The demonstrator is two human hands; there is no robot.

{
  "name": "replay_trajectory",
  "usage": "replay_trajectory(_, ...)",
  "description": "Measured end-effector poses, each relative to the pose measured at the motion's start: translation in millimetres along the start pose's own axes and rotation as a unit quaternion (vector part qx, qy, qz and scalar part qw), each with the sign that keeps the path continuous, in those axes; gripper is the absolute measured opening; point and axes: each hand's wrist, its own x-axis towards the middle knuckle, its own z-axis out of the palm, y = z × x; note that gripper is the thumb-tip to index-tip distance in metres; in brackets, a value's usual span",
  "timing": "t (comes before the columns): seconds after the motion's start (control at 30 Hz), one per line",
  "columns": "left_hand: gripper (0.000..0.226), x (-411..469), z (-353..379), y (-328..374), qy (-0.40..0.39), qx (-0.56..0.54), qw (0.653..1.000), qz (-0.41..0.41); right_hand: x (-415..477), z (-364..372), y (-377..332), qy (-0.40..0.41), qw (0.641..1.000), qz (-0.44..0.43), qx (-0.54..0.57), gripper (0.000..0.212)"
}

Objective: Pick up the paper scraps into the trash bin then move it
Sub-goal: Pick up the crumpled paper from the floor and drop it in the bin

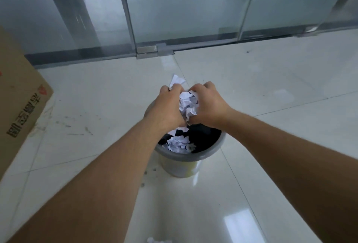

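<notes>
Left hand (168, 107) and right hand (208, 105) cupped together (grip closed).

Hands (188, 107) above bin (203, 155); scraps (179, 143) inside; box (19, 103) left.

White crumpled paper scraps (187, 105) look rough and matt. The round grey plastic trash bin (193, 152) is seen as smooth. Shiny pale floor tiles (271, 87), frosted glass panels (184, 6) and a matt brown cardboard box (17, 95) are shown.

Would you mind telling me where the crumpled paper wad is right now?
In the head view, the crumpled paper wad sits mid-frame, pressed between the left hand and right hand, above the far side of the grey trash bin.
</notes>
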Motion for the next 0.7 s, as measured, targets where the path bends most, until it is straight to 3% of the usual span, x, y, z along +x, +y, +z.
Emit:
replay_trajectory(0.1, 0.101, -9, 1, -7, -0.101, 0.002, 0.994, -0.028, -8, 2, 8, -0.065, 0.992, 0.059, -0.088, 0.106)
replay_trajectory(0.23, 0.091, -26, -9, -21, -0.097, -0.078, 0.992, -0.016, -15, 2, 3, -0.083, 0.986, 0.069, -0.125, 0.107)
replay_trajectory(0.37, 0.09, -69, -26, -67, -0.028, -0.198, 0.976, -0.092, -30, 18, -44, -0.047, 0.998, -0.042, -0.031, 0.103)
replay_trajectory(0.47, 0.091, -142, -1, -132, -0.01, -0.225, 0.949, -0.222, -61, 69, -84, -0.093, 0.982, -0.148, 0.068, 0.101)
replay_trajectory(0.57, 0.096, -247, 55, -186, -0.136, -0.157, 0.914, -0.348, -107, 140, -83, -0.193, 0.963, -0.167, 0.08, 0.1)
replay_trajectory(0.63, 0.1, -312, 91, -201, -0.235, -0.122, 0.868, -0.42, -138, 183, -59, -0.262, 0.955, -0.126, 0.054, 0.102)
replay_trajectory(0.7, 0.097, -357, 120, -205, -0.259, -0.145, 0.82, -0.489, -167, 216, -28, -0.311, 0.948, -0.056, 0.023, 0.105)
